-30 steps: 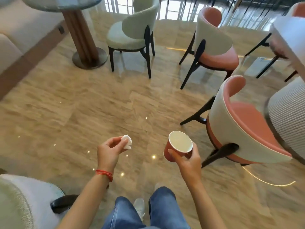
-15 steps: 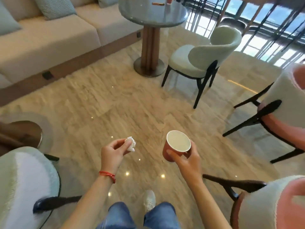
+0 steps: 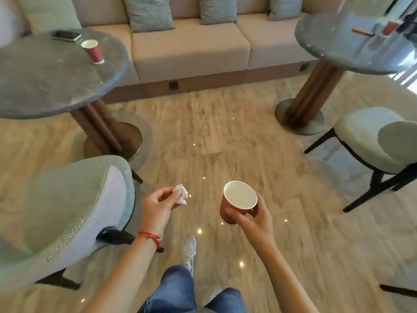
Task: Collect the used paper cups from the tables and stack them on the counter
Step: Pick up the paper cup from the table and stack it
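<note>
My right hand [image 3: 255,219] grips a red paper cup [image 3: 237,201] with a white, empty inside, held upright over the floor. My left hand [image 3: 158,205] pinches a crumpled white tissue [image 3: 182,193] at about the same height. A second red paper cup [image 3: 93,51] stands on the round grey table [image 3: 45,80] at the left. A third red cup [image 3: 388,28] shows blurred on the round grey table [image 3: 338,41] at the right, beside a brown stick-like thing [image 3: 362,31].
A dark phone [image 3: 66,36] lies on the left table. A pale green chair [image 3: 63,211] stands close at my left, another [image 3: 379,141] at the right. A beige sofa [image 3: 191,46] with cushions runs along the back. Marble floor lies between the tables.
The view has swung left: pink chairs left the frame, and the sofa and left table with its cup came in. Both hands keep their holds, unchanged.
</note>
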